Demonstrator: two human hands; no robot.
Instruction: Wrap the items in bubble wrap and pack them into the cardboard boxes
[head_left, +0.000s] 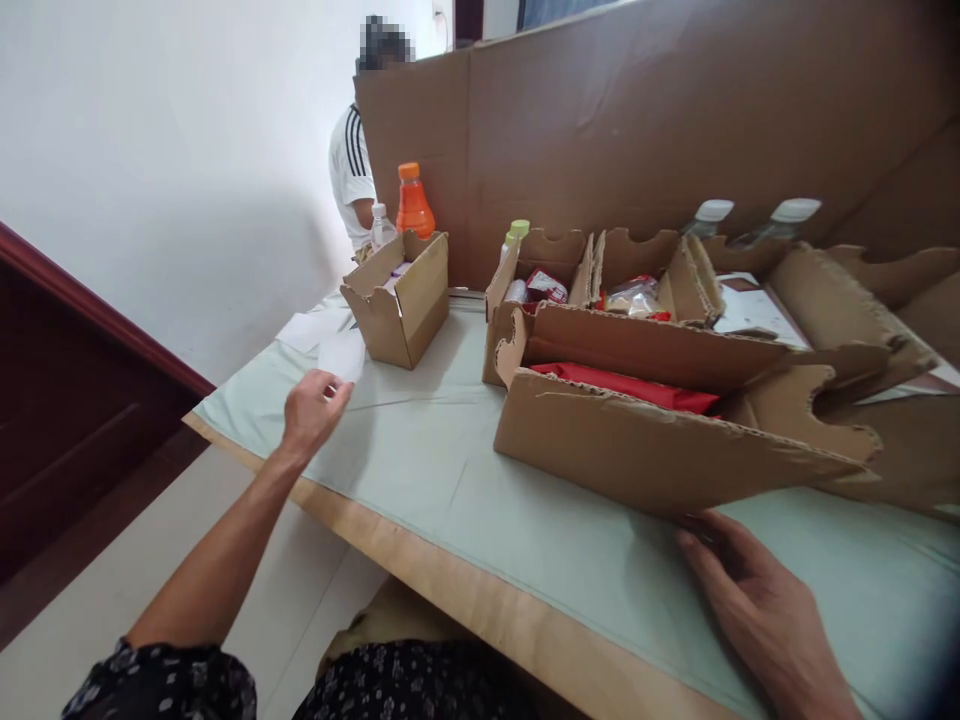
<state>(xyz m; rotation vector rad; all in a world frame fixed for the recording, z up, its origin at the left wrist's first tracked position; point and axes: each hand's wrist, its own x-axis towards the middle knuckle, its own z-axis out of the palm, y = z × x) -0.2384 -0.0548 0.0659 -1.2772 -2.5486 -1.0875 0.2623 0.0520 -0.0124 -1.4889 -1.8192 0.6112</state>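
Note:
My left hand (315, 412) is over the left part of the table, thumb and fingers pinched at the lower edge of a small white sheet of paper (341, 354). Another white paper (304, 331) lies just behind it. My right hand (765, 605) rests near the table's front, its thumb and fingers apart and nothing seen in them. Its fingertips are at the bottom edge of a long cardboard box (637, 440), touching or nearly so. Inside that box lies a red packet (630, 387).
Several cardboard bins (541, 250) with packets line the back right. A small cardboard box (426, 305) stands left of them, an orange bottle (415, 205) behind it. White-capped bottles (796, 211) stand behind the bins. A tall cardboard panel (637, 130) partly hides a person (349, 180).

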